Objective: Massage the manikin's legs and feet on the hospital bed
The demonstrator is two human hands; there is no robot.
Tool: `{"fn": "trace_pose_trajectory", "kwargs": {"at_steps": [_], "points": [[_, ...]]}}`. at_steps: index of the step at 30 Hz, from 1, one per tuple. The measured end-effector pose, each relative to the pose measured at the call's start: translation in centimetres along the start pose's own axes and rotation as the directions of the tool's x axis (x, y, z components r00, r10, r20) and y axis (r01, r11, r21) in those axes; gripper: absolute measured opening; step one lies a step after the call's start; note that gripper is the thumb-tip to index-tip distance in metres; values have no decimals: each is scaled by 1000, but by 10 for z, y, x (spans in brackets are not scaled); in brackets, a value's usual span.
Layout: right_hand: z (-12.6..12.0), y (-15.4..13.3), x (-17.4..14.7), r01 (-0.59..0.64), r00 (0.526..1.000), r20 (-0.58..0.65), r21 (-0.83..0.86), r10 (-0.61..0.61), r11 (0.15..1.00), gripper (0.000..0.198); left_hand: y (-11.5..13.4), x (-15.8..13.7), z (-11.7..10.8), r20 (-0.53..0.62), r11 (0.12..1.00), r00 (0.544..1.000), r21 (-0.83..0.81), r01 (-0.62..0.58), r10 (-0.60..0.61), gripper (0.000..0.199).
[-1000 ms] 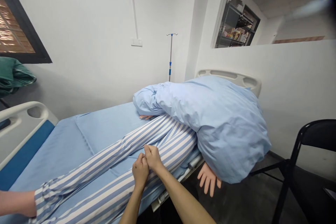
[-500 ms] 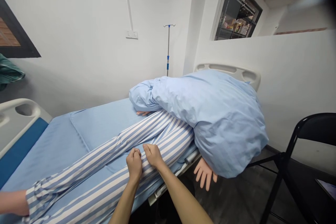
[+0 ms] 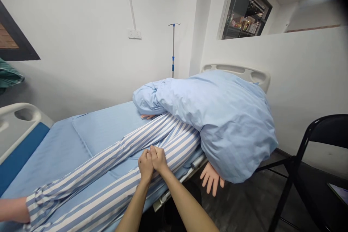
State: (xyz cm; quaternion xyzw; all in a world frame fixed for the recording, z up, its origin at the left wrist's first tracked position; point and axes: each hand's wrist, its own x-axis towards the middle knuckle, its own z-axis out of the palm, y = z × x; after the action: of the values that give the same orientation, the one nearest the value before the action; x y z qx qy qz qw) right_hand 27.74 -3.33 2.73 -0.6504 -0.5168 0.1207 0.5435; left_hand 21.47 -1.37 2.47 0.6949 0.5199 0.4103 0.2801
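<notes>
My left hand (image 3: 146, 165) and my right hand (image 3: 158, 158) are both curled into fists, side by side and touching. They are over the near leg of a manikin in blue-and-white striped trousers (image 3: 179, 148). No cloth looks pulled up at the fists, and nothing shows in them, though their undersides are hidden. A light blue quilt (image 3: 223, 112) lies heaped over the manikin's upper body and head. From under it a manikin hand (image 3: 211, 178) hangs past the bed's near edge, fingers spread. The far hand (image 3: 147, 116) barely shows at the quilt's edge.
The manikin lies on a bed with a blue sheet (image 3: 103, 123). Pale end boards stand at the left (image 3: 20, 119) and behind the quilt (image 3: 261, 78). An IV pole (image 3: 173, 47) rises beyond the bed. At the right is a black folding chair (image 3: 312, 174) with a flat device on it.
My left fist has moved right and now presses against my right fist; before, a small gap lay between them. The quilt and the manikin look unchanged, and the view has shifted slightly.
</notes>
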Motion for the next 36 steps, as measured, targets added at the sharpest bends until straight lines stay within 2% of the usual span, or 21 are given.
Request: {"fn": "trace_pose_trajectory", "kwargs": {"at_steps": [4,8,13,17,20,25,27,32,36], "points": [[-11,-12,11,-34,998,51,42,31,999,46,3,-2,-3,17,999,999,6,-40,40,19],[-30,-22,24,82,994,70,-16,-81,996,46,6,-4,-3,31,999,999,8,-38,38,19],[-27,-4,17,82,995,73,-228,-67,970,45,2,-3,-2,34,997,999,-74,-24,27,19],[-16,11,8,76,997,19,-342,-74,937,42,0,8,3,121,961,993,-273,42,-9,18],[-16,13,9,80,997,10,-308,-81,948,44,12,18,5,135,905,990,-416,92,-39,17],[-21,11,13,51,999,0,-183,-51,982,46,41,25,3,69,852,997,-520,60,-28,14],[-21,12,13,34,999,-13,-130,-36,991,45,41,19,6,47,871,998,-488,54,-35,15],[-21,15,12,-23,996,-86,-31,21,999,43,22,-3,20,20,981,1000,-195,24,-21,20],[-24,12,18,-44,998,-46,-8,44,999,43,16,-6,23,26,991,999,-132,-22,25,20]]}}
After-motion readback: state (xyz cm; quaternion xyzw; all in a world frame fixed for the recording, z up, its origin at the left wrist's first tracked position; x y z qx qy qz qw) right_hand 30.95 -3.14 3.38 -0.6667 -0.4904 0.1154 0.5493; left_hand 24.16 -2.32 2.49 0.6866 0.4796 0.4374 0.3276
